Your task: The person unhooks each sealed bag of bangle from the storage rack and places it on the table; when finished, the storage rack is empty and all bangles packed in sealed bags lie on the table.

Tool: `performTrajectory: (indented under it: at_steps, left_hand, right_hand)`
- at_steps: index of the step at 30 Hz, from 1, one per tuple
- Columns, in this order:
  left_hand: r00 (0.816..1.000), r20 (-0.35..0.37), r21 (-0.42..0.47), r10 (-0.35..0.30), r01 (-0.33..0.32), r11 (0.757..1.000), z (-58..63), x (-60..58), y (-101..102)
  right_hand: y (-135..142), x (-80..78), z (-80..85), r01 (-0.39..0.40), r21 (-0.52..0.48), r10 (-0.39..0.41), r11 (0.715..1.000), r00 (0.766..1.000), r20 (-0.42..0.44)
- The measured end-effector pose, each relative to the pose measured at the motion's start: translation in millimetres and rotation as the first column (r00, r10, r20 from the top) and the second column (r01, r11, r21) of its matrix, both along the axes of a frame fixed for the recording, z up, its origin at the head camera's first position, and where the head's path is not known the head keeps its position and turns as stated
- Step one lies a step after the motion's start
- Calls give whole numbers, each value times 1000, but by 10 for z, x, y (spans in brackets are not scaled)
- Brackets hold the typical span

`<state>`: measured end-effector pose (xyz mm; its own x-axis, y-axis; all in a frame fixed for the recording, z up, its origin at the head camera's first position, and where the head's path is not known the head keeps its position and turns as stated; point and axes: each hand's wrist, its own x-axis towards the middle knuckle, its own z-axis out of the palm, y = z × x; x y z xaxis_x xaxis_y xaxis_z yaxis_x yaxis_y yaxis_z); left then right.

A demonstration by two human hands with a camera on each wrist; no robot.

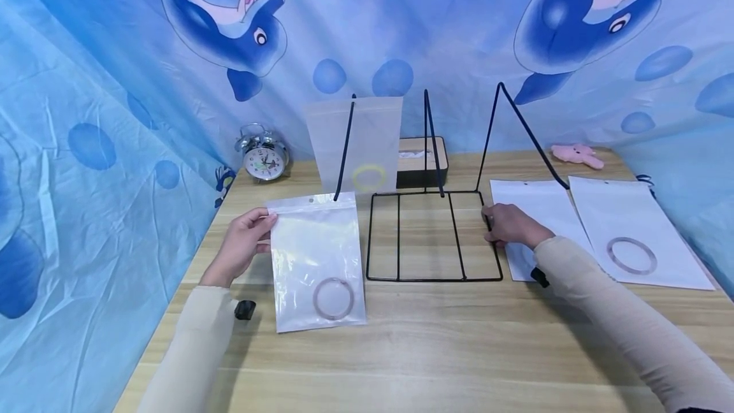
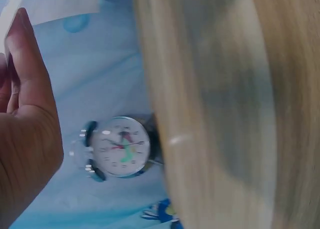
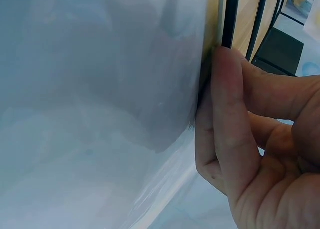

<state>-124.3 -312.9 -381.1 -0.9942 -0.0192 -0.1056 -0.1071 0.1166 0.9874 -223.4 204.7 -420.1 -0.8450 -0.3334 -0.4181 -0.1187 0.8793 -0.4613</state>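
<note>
We find the left hand [image 1: 241, 242] pinching a clear-and-white bag [image 1: 306, 253] between thumb and fingers at its upper left edge. The bag lies to the right of that grip and mostly below it, its long axis running down toward us, a ring [image 1: 315, 299] in its lower right part. We cannot tell whether its bottom edge touches the table [image 1: 436, 362].

The governing relation: the bag's small hole [image 1: 311, 200] sits up and to the right of the left grip, while the front tip of the left rod [image 1: 345, 148] shows just right of the hole, over the top strip. In the head view the two do not line up; we cannot judge the depth between them. The left hand is the nearer to this rod.

Well to the right of the left grip, the right hand [image 1: 512, 225] grasps the side bar of the black rack [image 1: 399, 234]. Just beyond that hand lie two more bags, a left one [image 1: 516, 195] and a right one [image 1: 610, 209].

Farther off, above the left grip and to its right, another bag [image 1: 327, 142] appears to hang from the same rod. Past the grip stands a clock [image 1: 265, 162].
</note>
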Motion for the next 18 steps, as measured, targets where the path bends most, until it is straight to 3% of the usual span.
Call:
performTrajectory:
  at_steps: [4,9,18]
  left_hand:
    - [995,97,-100,21,-12,995,-108,-164,-40]
    - [976,219,-196,2,42,980,-195,-357,-23]
    - [952,302,-263,42,41,964,-340,-718,132]
  right_hand:
    - [4,-1,3,-5,-5,5,1000,1000,-7]
    - [5,1,6,-9,-4,9,1000,1000,-6]
    - [17,-1,20,-16,0,16,1000,1000,0]
